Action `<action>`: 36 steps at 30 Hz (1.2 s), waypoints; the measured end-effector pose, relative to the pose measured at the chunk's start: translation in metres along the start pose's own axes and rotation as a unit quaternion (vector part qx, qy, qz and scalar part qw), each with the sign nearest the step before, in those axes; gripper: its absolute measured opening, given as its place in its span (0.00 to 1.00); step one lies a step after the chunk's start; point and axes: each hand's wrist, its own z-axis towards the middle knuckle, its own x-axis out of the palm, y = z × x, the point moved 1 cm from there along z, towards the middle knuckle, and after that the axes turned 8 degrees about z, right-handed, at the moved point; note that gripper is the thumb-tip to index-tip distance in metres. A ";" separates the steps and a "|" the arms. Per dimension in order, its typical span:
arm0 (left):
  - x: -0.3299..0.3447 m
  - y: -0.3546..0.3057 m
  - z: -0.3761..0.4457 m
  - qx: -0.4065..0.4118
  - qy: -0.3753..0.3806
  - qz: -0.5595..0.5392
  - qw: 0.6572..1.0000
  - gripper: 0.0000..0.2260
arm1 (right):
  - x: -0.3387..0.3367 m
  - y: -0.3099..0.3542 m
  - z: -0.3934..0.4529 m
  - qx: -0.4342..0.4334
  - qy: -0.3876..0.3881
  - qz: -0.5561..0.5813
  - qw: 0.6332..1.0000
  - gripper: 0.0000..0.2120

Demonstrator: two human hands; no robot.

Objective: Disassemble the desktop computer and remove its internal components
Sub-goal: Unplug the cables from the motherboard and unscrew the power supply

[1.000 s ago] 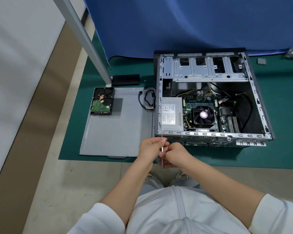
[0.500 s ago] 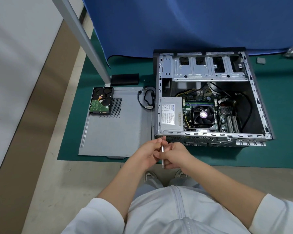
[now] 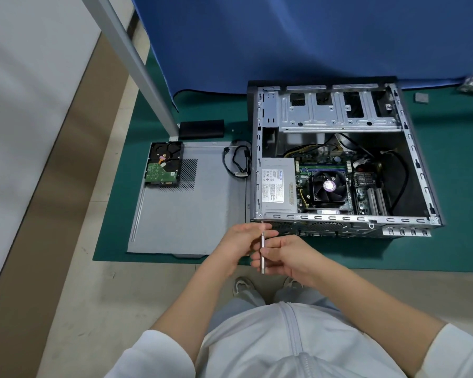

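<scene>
Right fingers: you curl your right hand round a slim silver metal screwdriver, held upright at lower centre of the frame.
Left fingers: your left hand pinches the screwdriver's upper end, fingertips pressed together.
Case: the open grey metal desktop computer case lies on its side, centre right, just above your hands.
Inside: a silver box-shaped power supply sits beside a black CPU cooling fan.
Panel: the flat grey side panel lies left of the case, bearing a black hard drive with green circuit board.
Mat: a green work mat lies under everything.
</scene>
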 end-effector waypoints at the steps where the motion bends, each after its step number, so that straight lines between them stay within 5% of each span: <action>1: -0.001 -0.001 -0.001 0.006 -0.015 0.036 0.999 0.07 | 0.001 -0.001 0.001 -0.001 -0.006 -0.001 1.000 0.07; 8: 0.011 -0.004 -0.005 0.011 -0.116 0.038 0.992 0.09 | 0.002 -0.001 0.005 -0.011 -0.033 -0.037 0.999 0.10; 16: 0.021 -0.002 -0.001 -0.002 -0.095 -0.031 0.995 0.09 | -0.005 -0.001 0.009 -0.024 -0.098 -0.103 0.990 0.11; 20: 0.022 0.001 0.001 -0.005 -0.066 -0.062 0.996 0.11 | -0.006 0.002 0.006 -0.011 -0.028 -0.060 0.998 0.03; 23: 0.018 0.001 0.000 -0.005 -0.044 -0.047 0.998 0.12 | -0.006 0.004 0.004 0.016 0.017 -0.011 1.000 0.08; 28: 0.012 0.002 0.000 -0.003 -0.033 -0.029 0.999 0.12 | -0.004 0.002 0.001 0.010 -0.013 0.010 1.000 0.04; 31: 0.009 0.003 0.000 -0.007 -0.074 0.026 0.997 0.05 | -0.001 0.000 0.003 0.007 -0.025 -0.001 1.000 0.03; 36: 0.011 0.001 0.002 0.000 -0.153 0.042 0.987 0.07 | 0.002 0.002 0.005 0.020 0.013 -0.010 1.000 0.02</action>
